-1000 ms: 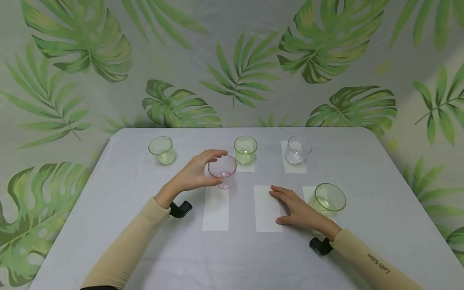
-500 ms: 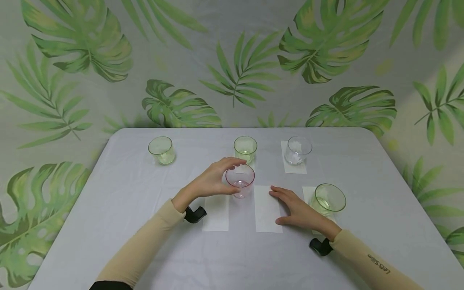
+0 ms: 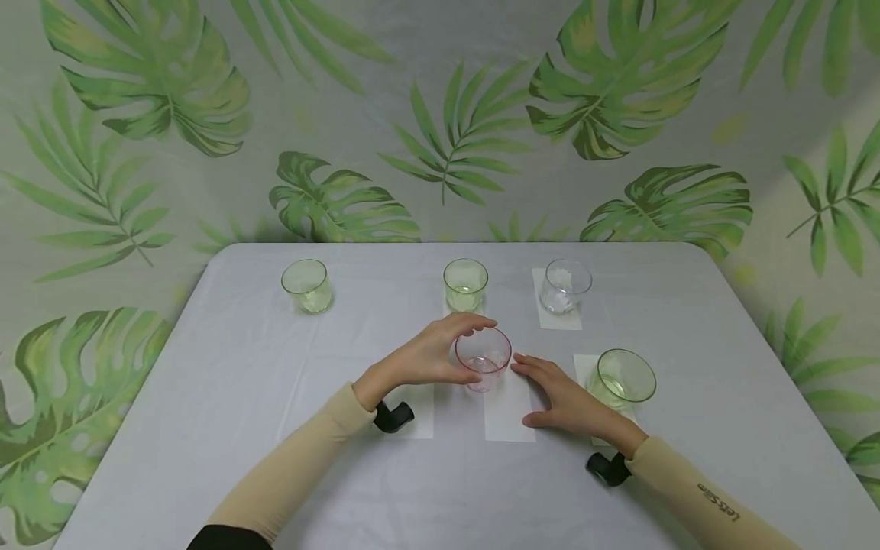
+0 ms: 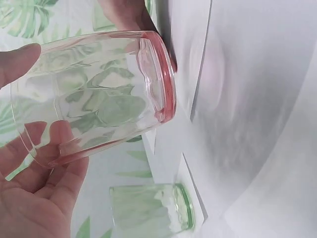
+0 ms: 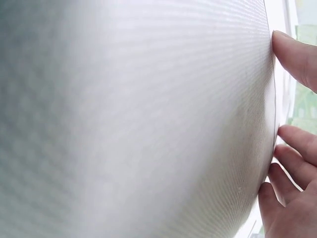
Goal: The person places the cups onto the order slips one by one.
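Observation:
My left hand [image 3: 435, 353] grips a pink-rimmed glass [image 3: 484, 355] from its left side, thumb on the near side and fingers on the far side. In the left wrist view the glass [image 4: 99, 94] has a thick pink base, held a little above the tabletop. It overlaps the upper left part of a white paper slip [image 3: 509, 418] in the head view. Beside that slip, my right hand [image 3: 571, 401] rests with spread fingers, its fingertips on the slip and the tabletop. The right wrist view shows these fingertips [image 5: 278, 157] against the white surface.
A green glass [image 3: 626, 376] stands on a slip just behind my right wrist. Farther back are a second green glass [image 3: 465, 284] and a clear glass [image 3: 566, 286], both on slips. A third green glass [image 3: 307, 286] stands at the back left. Another slip [image 3: 418, 412] lies under my left wrist.
My left hand has carried the pink-rimmed glass rightward and nearer to me, from above the left slip to over the middle slip. My right hand has stayed in place.

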Motion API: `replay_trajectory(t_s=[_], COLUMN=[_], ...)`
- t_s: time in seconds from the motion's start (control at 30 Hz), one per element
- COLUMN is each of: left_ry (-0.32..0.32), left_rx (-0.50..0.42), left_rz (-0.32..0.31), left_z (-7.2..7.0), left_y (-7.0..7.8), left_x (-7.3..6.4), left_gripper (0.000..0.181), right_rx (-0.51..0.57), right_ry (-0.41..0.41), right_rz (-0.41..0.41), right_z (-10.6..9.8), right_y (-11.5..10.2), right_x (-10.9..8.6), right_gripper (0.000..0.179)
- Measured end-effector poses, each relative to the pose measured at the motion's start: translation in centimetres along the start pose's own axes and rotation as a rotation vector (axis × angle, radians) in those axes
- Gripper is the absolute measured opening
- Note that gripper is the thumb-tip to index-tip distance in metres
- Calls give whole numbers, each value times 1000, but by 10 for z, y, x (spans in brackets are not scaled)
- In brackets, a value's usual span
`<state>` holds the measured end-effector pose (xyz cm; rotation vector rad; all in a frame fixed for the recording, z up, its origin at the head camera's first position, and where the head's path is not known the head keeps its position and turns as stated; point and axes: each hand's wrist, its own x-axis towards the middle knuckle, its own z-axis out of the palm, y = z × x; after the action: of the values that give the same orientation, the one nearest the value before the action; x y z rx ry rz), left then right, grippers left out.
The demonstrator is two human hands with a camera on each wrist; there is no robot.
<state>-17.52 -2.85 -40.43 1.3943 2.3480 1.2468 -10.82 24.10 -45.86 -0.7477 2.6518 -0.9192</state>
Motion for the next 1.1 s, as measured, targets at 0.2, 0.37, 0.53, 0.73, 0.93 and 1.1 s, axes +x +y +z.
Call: replay_trajectory(t_s=[0.2, 0.37, 0.53, 0.73, 0.93, 1.1], left_ry=[-20, -53, -61, -52, -70, -76], left_rx=[6, 19, 31, 30, 35, 47], left_rz=[18, 19, 39, 68, 72, 81], left_z=[10, 18, 26, 33, 39, 42], left_y=[3, 6, 6, 8, 6, 6], left_x=[6, 11, 16, 19, 20, 20], left_gripper=[69, 70, 71, 71, 70, 72], right_rx=[4, 9, 8, 29, 37, 36], right_ry=[15, 21, 33, 45, 41, 42], right_rz=[-4, -5, -23, -22, -5, -9], right_z=[1, 2, 2, 2, 2, 2], right_y=[2, 3, 3, 4, 4, 2], right_x=[0, 0, 0, -1, -1, -1], right_gripper=[79, 82, 82, 86, 85, 84])
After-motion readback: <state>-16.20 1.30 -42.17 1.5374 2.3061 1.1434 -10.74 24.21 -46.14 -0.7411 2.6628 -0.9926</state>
